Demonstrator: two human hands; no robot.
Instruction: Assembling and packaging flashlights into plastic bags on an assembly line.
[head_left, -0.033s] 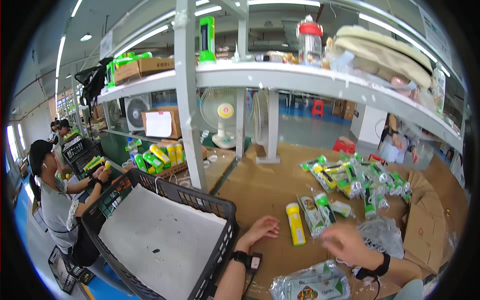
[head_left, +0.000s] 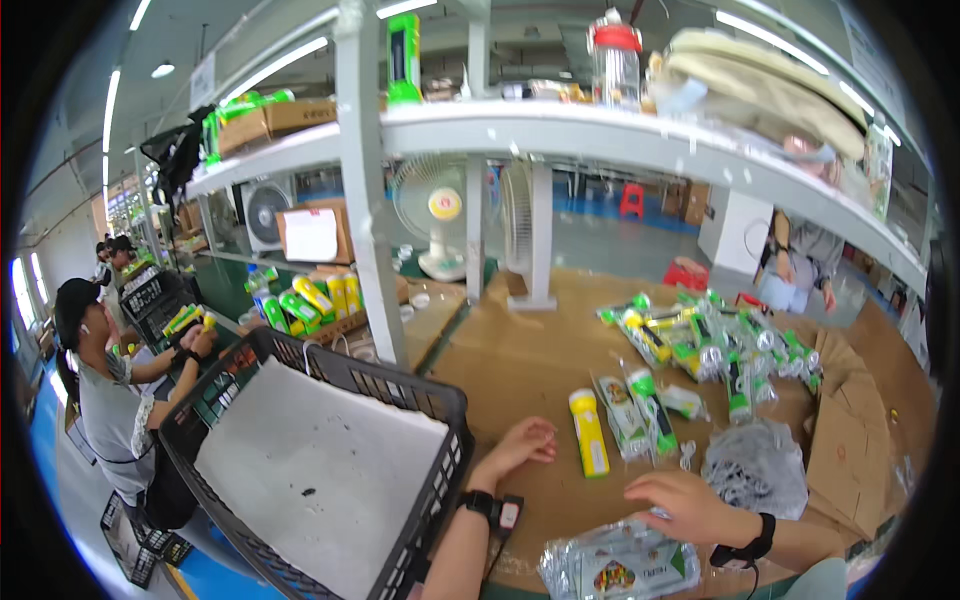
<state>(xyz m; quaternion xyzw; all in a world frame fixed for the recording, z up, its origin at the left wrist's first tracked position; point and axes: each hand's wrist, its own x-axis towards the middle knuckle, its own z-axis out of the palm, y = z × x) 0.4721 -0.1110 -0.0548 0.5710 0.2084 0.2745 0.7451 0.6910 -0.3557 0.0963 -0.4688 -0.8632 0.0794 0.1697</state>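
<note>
My left hand rests near the black crate's corner, fingers loosely bent and apart, holding nothing. A yellow flashlight with a white side panel lies just to its right, not touched. My right hand hovers over or touches the top edge of a stack of flat printed clear bags; its fingers are stretched out and I see nothing in them. Beyond it lie a bagged green flashlight, a flat printed bag beside that, and a small white cable.
A black plastic crate lined with pale sheet stands left. Bagged flashlights pile up at the far right, near a clear bag of white cables and a cardboard flap. A shelf crosses above. Leftward, a co-worker handles flashlights.
My right hand has moved down and slightly left, from beside the bagged flashlights to the stack of flat bags, uncovering the small white cable. My left hand has hardly moved. The view has shifted slightly.
</note>
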